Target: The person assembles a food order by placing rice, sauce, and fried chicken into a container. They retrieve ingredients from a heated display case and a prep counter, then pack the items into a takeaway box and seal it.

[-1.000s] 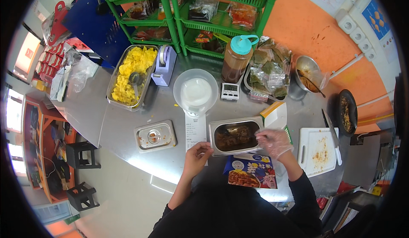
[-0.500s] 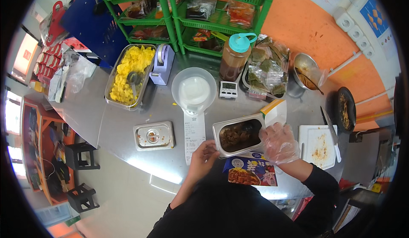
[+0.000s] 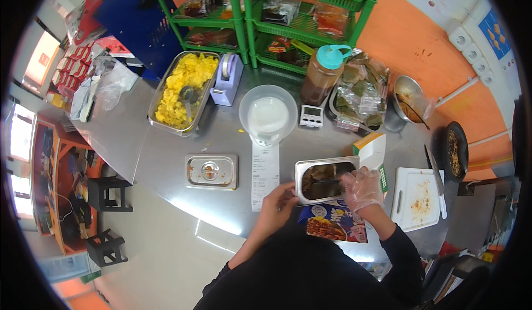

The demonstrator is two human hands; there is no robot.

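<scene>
A steel food container (image 3: 300, 171) with dark brown pieces of food (image 3: 318, 176) in it stands on the steel table, partly over a dark blue printed package (image 3: 335, 224). My bare left hand (image 3: 277, 204) holds the container's near left corner between thumb and curled fingers. In a clear plastic glove, my right hand (image 3: 363, 192) reaches over the right end, its fingers bent down inside. What those fingers hold, if anything, is hidden. Right behind the glove stands an open orange and white carton (image 3: 371, 148).
Left of the container lie a paper receipt (image 3: 266, 177) and a steel lid (image 3: 210, 171). Behind are a plastic bowl (image 3: 246, 102), a timer (image 3: 311, 117), a sauce bottle (image 3: 318, 82) and a tray of yellow food (image 3: 191, 88). A knife (image 3: 435, 174) rests across the cutting board (image 3: 404, 199) at right.
My right hand has gone from beside the container's right end to inside it, fingers now lower. My left hand keeps its hold. The whole view has shifted slightly.
</scene>
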